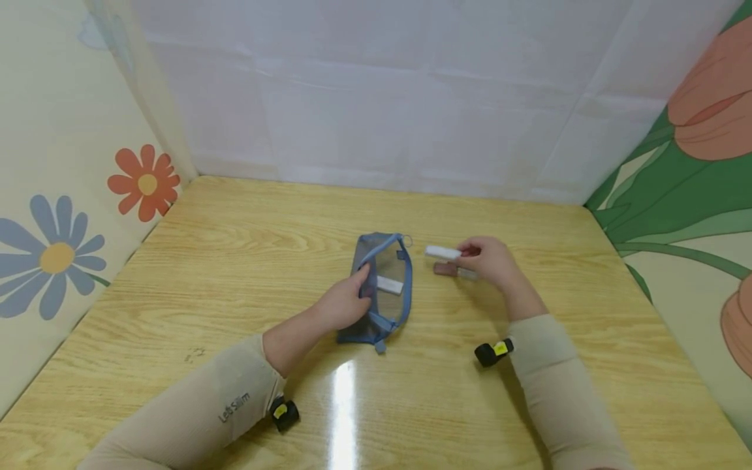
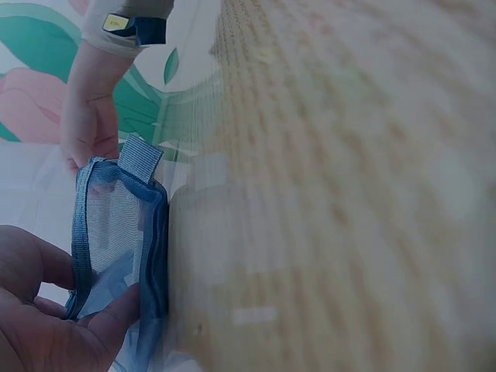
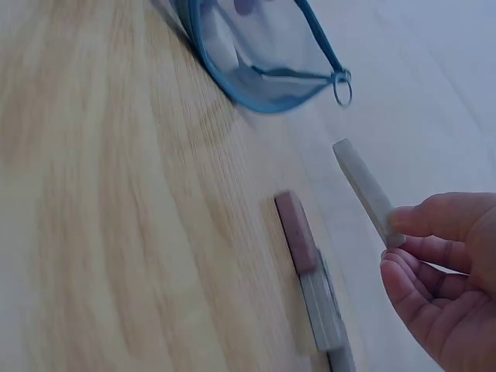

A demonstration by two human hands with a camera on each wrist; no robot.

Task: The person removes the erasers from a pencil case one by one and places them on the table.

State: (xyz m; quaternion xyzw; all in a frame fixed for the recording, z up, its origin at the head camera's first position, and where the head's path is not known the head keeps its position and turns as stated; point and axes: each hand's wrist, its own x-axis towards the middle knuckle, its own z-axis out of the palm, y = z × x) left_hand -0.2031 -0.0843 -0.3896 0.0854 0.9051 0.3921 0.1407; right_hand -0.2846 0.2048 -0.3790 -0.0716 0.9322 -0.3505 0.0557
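My left hand (image 1: 348, 301) grips the near-left side of a blue mesh zip pouch (image 1: 408, 277), whose mouth gapes toward the right. In the left wrist view, thumb and fingers pinch the pouch's edge. One white rectangular stick (image 1: 390, 284) lies inside it. To the right of the pouch, my right hand (image 1: 486, 259) pinches another white stick (image 3: 364, 186) by one end, above the table. Below that hand lie a reddish-brown stick (image 3: 297, 232) and a pale grey stick (image 3: 322, 310), end to end, with a further grey piece partly hidden beside them.
The wood-grain table (image 1: 235, 261) carries a bright light reflection near its front. A white sheet (image 1: 376, 98) hangs behind it, and flower-printed panels (image 1: 59, 130) stand at both sides. A zipper ring (image 3: 342, 87) hangs from the pouch's far end.
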